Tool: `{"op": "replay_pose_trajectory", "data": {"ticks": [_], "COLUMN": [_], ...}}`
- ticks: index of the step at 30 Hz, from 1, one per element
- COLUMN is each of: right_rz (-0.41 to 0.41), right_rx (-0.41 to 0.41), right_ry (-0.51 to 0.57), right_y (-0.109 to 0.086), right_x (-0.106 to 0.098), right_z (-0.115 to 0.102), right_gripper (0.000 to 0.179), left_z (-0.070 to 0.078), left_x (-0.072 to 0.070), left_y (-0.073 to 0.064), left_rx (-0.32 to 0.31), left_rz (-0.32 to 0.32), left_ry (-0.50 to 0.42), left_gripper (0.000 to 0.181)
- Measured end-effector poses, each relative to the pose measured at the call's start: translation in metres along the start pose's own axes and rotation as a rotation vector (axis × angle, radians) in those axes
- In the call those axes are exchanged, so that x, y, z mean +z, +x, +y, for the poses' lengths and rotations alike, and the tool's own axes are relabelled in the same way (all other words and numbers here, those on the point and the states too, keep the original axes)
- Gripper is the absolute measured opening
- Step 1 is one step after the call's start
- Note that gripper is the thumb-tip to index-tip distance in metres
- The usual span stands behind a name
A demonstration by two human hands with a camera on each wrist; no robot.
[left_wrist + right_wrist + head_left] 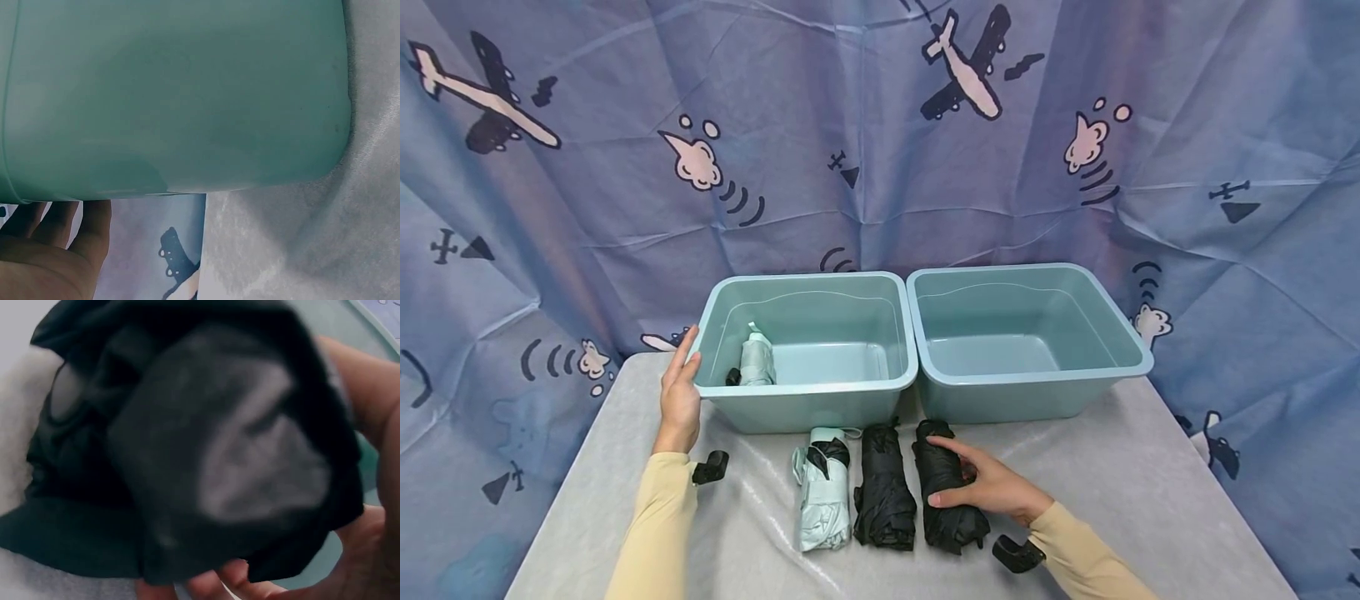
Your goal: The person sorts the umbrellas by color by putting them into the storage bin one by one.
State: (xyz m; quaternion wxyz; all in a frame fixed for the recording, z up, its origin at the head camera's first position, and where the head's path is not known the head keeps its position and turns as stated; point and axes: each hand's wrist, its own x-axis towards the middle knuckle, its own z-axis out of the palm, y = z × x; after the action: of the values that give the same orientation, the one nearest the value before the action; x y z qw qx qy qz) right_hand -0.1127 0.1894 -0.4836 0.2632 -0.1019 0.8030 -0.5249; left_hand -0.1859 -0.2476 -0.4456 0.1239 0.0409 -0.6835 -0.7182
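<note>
The right hand point(992, 487) lies over the rightmost black umbrella point(946, 487) on the table point(1150, 500), palm down, forearm coming in from the lower right in a pale yellow sleeve point(1086, 558); its fingers curl round the folded cloth and the thumb presses the near side, so the grip is closed on that umbrella; the right wrist view shows the dark, crumpled fabric point(206, 450) filling the frame with fingertips point(219, 581) wrapped under it. This umbrella lies lengthwise just in front of the gap between the two bins, touching or nearly touching a second black umbrella point(883, 487) to its left; beside that one lies a mint umbrella point(823, 492) with a dark patch at its far end.

The left hand point(679, 392) stands upright on its edge against the outer left wall of the left bin point(808, 400), fingers straight and pointing away from the person, thumb near the rim; the grip is relaxed and holds nothing; the left wrist view shows the bin's teal wall point(175, 94) close up, with the fingers point(56, 225) just below it. Inside this bin another mint umbrella point(756, 358) leans at the left end. The right bin point(1030, 392) stands touching the left one, side by side.
</note>
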Motion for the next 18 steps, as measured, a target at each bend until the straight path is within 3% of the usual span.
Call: {"op": "replay_pose_trajectory", "data": {"ticks": [8, 14, 18], "right_rz": [-0.012, -0.065, -0.080], "right_rx": [0.013, -0.028, -0.010], "right_ry": [-0.060, 0.123, 0.216], "right_y": [0.009, 0.011, 0.003], "right_x": [0.005, -0.001, -0.006], "right_z": [-0.002, 0.006, 0.007], "right_gripper": [0.096, 0.099, 0.097], "left_z": [-0.001, -0.001, -0.002], "left_x": [0.000, 0.000, 0.000], "left_y": [0.002, 0.002, 0.002], "left_rx": [0.018, 0.005, 0.005], "left_rz": [0.005, 0.003, 0.004], "left_ry": [-0.006, -0.022, -0.025], "left_gripper": [0.051, 0.051, 0.051]}}
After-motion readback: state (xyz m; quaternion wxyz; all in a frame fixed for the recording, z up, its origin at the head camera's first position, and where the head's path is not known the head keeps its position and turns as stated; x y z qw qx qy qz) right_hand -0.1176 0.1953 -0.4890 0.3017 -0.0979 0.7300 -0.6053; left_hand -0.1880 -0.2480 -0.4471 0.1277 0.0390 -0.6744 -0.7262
